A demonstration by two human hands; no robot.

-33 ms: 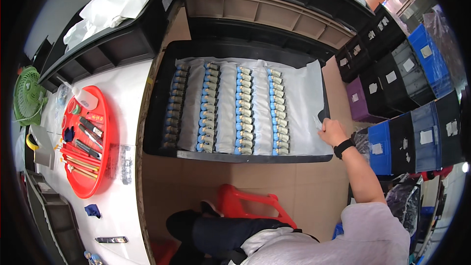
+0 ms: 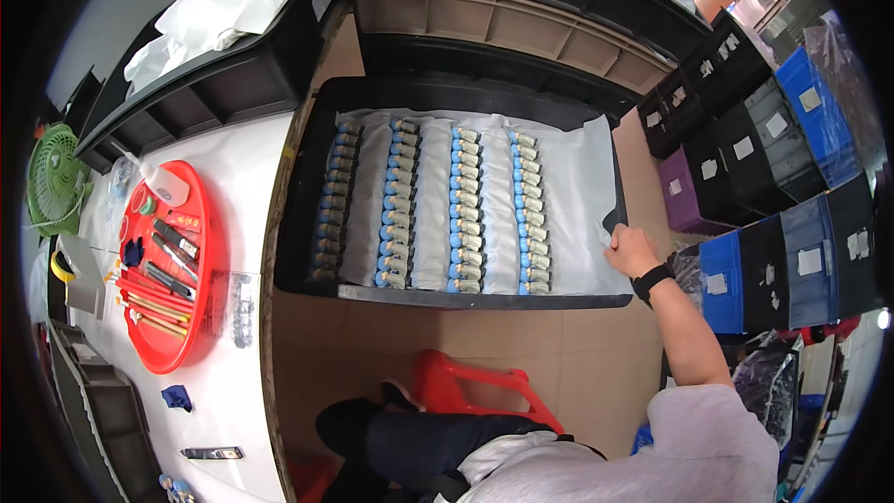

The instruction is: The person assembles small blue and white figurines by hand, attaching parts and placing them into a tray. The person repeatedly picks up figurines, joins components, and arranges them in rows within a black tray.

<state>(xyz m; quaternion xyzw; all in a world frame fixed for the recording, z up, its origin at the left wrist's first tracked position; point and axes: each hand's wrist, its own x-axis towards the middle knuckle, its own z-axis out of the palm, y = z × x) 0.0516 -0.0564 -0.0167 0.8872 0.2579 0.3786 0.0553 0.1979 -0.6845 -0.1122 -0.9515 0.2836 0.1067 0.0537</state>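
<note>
My right hand [image 2: 630,252], with a black band on its wrist, is closed on the right rim of a shallow black crate [image 2: 484,300]. A corner of the white lining sheet [image 2: 577,196] lies against its fingers; whether they pinch the sheet too is unclear. Small blue-and-cream painted figures [image 2: 466,210] lie in several columns in the crate, with folded strips of white sheet between the columns. My left hand is out of sight.
On the left, a white worktable [image 2: 247,224] carries a red oval tray [image 2: 193,335] of brushes, pens and a bottle. A red plastic stool [image 2: 480,382] stands below the crate. Stacked bins [image 2: 731,163] line the right; a green fan [image 2: 56,177] stands far left.
</note>
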